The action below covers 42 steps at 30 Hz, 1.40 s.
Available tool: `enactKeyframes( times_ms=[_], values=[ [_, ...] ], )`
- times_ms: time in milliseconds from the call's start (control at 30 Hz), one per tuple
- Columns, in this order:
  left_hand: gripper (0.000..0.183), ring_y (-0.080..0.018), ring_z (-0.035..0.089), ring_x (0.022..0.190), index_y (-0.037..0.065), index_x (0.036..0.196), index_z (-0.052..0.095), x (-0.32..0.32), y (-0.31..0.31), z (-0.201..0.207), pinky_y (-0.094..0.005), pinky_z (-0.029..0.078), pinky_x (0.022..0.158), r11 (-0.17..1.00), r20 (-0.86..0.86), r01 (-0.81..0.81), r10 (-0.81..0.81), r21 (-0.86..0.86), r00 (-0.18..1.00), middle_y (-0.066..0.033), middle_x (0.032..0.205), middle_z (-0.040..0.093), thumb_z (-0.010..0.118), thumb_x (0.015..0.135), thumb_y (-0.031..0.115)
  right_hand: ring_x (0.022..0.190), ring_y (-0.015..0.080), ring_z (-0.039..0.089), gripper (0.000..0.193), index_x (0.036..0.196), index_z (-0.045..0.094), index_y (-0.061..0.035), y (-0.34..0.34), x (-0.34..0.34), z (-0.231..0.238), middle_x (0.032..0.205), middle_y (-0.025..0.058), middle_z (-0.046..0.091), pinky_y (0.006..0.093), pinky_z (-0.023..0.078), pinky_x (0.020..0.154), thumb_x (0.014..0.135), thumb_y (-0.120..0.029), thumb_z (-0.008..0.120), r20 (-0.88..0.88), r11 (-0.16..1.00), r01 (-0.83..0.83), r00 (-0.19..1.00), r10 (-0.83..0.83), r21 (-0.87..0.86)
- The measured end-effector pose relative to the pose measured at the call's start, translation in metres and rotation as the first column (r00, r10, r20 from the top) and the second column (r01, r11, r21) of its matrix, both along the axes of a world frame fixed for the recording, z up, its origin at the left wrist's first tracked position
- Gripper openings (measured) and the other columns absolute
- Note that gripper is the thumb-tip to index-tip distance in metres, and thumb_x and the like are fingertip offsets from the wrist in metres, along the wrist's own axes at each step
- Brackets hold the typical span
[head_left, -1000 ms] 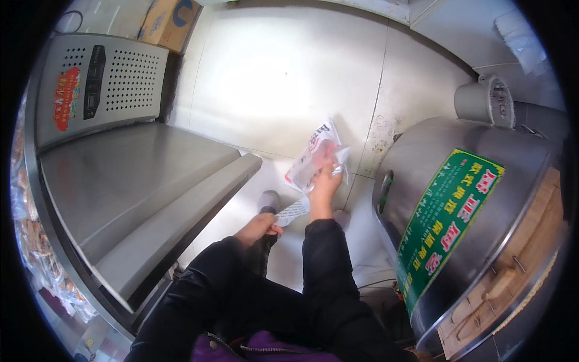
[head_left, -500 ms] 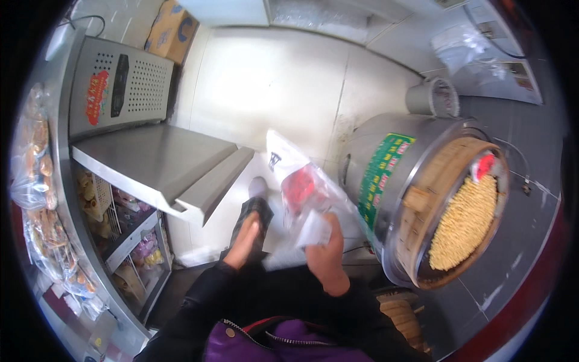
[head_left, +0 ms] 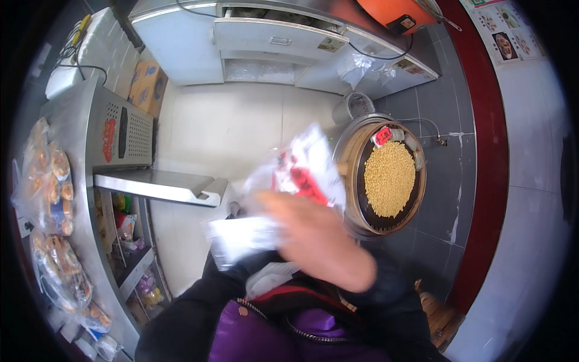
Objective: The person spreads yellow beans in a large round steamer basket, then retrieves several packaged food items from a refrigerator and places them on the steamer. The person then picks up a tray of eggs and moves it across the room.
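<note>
My right hand (head_left: 319,238), smeared by motion, reaches leftward across the front of my body. Its blurred fingers overlap a clear and white plastic bag (head_left: 335,181) with red print, which spreads out just beyond them. A crumpled white part of plastic (head_left: 238,238) shows at the left of the fingers, above my left sleeve. Whether the fingers grip the bag cannot be made out. My left hand is hidden, with only its dark sleeve (head_left: 199,301) showing. Below my hands are a purple garment and its open zipper.
At right stands a round steamer (head_left: 350,169) holding yellow kernels (head_left: 391,181) and a red tag. A metal bin (head_left: 347,110) is behind it. Left are a steel counter (head_left: 90,229) with bagged bread (head_left: 57,181) and a protruding metal flap (head_left: 157,181). Cabinets (head_left: 259,36) line the back.
The view has tilted up, bringing the back cabinets in. My right hand has swung left across the bag. My left hand, visible with outstretched fingers before, is now out of sight.
</note>
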<state>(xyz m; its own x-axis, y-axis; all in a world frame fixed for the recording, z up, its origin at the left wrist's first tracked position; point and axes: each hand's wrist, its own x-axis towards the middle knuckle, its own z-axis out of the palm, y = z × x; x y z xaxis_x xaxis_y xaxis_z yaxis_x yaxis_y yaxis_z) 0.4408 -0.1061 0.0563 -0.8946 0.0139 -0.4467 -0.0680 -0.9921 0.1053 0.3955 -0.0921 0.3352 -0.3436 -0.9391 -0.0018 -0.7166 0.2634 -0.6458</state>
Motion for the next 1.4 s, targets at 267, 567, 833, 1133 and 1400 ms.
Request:
enactKeyframes(
  times_ms=[267,567,833,1133,1400],
  values=[
    [0.059,-0.0233,0.038,0.126,0.001,0.138,0.03,0.016,-0.023,0.048,-0.0341,0.032,0.103,0.999,-0.032,0.025,-0.026,-0.042,0.999,-0.0138,0.137,0.04,0.043,0.096,0.04,0.087,0.0342,0.058,0.049,0.113,0.059,-0.0064,0.09,0.005,-0.027,0.094,0.0151,0.055,0.0408,0.047,0.074,0.076,-0.036,0.074,-0.087,0.788,0.552,0.83,-0.551,0.274],
    [0.058,-0.0231,0.039,0.124,0.001,0.138,0.032,-0.092,-0.056,0.091,-0.034,0.034,0.102,0.988,-0.154,-0.089,0.069,-0.128,0.986,-0.0136,0.135,0.042,0.044,0.096,0.039,0.083,0.0367,0.063,0.05,0.117,0.055,-0.0005,0.069,-0.099,0.005,0.091,0.0198,0.064,0.0414,0.049,0.071,0.072,-0.016,0.071,-0.251,0.872,0.478,0.835,-0.489,-0.106],
    [0.056,-0.0229,0.041,0.123,0.001,0.137,0.033,-0.072,-0.035,0.075,-0.0339,0.035,0.101,0.984,0.053,-0.007,0.016,-0.179,0.998,-0.0134,0.134,0.043,0.044,0.096,0.038,0.079,0.0304,0.065,0.059,0.132,0.042,0.0018,0.091,-0.148,-0.04,0.09,0.0189,0.067,0.0379,0.051,0.068,0.083,-0.025,0.061,0.441,0.91,0.4,0.8,-0.406,0.112],
    [0.055,-0.0227,0.042,0.121,0.001,0.136,0.034,-0.039,-0.048,0.065,-0.0337,0.036,0.1,0.963,0.246,-0.001,0.069,-0.27,0.967,-0.0132,0.132,0.044,0.045,0.095,0.037,0.09,0.026,0.063,0.048,0.123,0.051,0.0031,0.238,-0.221,-0.188,0.105,0.015,0.064,0.0393,0.048,0.078,0.086,-0.026,0.06,0.393,0.421,0.901,0.351,-0.85,0.104],
    [0.054,-0.0225,0.044,0.12,0.001,0.135,0.035,-0.035,-0.035,0.06,-0.0336,0.037,0.099,0.956,0.294,0.007,0.083,-0.293,0.952,-0.013,0.131,0.046,0.046,0.095,0.036,0.097,0.042,0.059,0.053,0.107,0.049,-0.0011,0.194,-0.277,-0.29,0.109,0.0267,0.057,0.0493,0.046,0.082,0.082,-0.047,0.055,-0.296,0.185,0.869,0.346,-0.891,0.459]
  ],
)
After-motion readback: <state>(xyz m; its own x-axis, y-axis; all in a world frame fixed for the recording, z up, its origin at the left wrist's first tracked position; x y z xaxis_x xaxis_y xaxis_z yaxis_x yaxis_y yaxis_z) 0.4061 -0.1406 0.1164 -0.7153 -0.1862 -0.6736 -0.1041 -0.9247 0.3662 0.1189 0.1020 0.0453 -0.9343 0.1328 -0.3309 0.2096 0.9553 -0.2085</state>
